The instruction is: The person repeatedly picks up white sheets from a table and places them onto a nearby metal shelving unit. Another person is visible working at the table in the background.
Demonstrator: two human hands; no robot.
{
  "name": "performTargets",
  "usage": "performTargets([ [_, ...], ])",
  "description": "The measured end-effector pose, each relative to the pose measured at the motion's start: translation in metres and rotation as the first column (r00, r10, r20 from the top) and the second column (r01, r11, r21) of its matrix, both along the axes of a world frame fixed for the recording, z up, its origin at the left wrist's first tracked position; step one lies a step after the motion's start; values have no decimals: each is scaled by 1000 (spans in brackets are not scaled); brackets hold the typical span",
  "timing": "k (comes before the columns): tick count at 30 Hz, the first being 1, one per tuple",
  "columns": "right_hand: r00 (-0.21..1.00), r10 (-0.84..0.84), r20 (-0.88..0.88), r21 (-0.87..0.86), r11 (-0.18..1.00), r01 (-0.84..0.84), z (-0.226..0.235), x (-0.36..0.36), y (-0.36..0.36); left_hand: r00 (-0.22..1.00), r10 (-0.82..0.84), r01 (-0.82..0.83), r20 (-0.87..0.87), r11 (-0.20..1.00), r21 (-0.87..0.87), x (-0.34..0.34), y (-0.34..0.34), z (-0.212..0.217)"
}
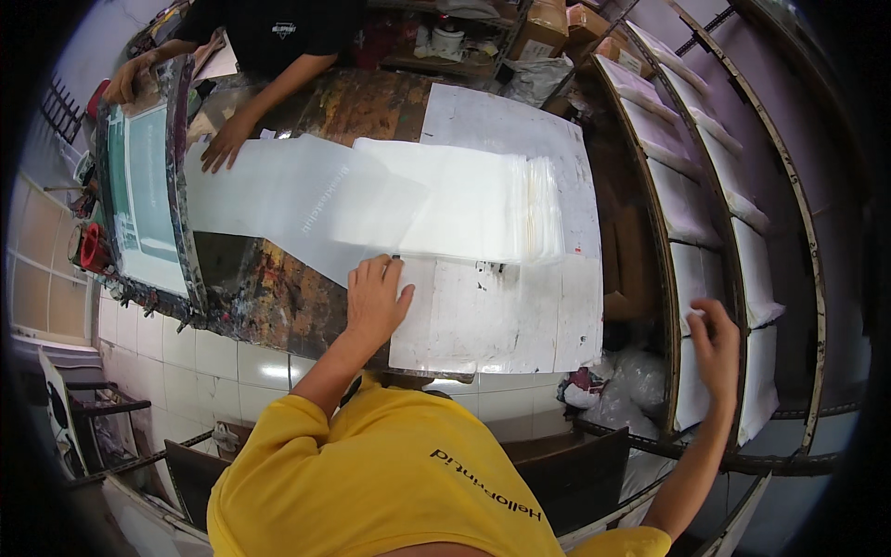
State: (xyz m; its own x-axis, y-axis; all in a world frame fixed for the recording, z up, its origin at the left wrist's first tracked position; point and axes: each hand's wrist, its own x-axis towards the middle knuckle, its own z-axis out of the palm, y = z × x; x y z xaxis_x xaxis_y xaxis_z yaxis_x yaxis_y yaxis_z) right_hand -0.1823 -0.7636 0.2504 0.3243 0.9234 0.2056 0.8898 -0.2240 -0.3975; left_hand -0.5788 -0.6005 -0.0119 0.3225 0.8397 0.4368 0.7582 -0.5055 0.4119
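My left hand (376, 297) rests with fingers stretched out at the near edge of a frosted plastic sheet (316, 218) with faint white printing. Beside it lies a stack of whitish translucent sheets (464, 200), fanned at its right end, on a white board (492, 320). Out to the right, my right hand (715, 348) is raised by a rack (654, 223) of white sheets; its fingers are bent and apart, and nothing shows between them. Across the table, a co-worker's hand (223, 144) presses on the sheets, while their other hand (130, 82) grips a screen-printing frame (176, 186).
The frame stands tilted up at the left of the paint-stained table (288, 288). A red pot (93, 246) sits beyond it. Cardboard boxes (543, 28) and loaded shelves stand at the back. Clear plastic bags (636, 381) lie on the floor near the rack.
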Motion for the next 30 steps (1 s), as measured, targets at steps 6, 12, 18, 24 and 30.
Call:
performTargets([
  [6,961,170,-218,-102,975,-195,-49,-64,36,973,83,-120,-216,979,-166,-15,28,-48],
  [12,884,225,-409,-264,898,-351,-112,-126,46,978,-36,-14,-207,972,-235,-5,55,-50],
  [18,831,337,-443,-125,895,-429,-146,-179,50,940,-285,235,-188,940,-248,-1,29,-12],
  [24,909,-71,-410,-411,904,-115,-126,-185,15,664,-686,747,298,593,-301,71,-92,78],
  [30,994,-109,-4,-332,938,101,-57,-138,-41,344,-745,929,572,360,-89,73,-146,136],
])
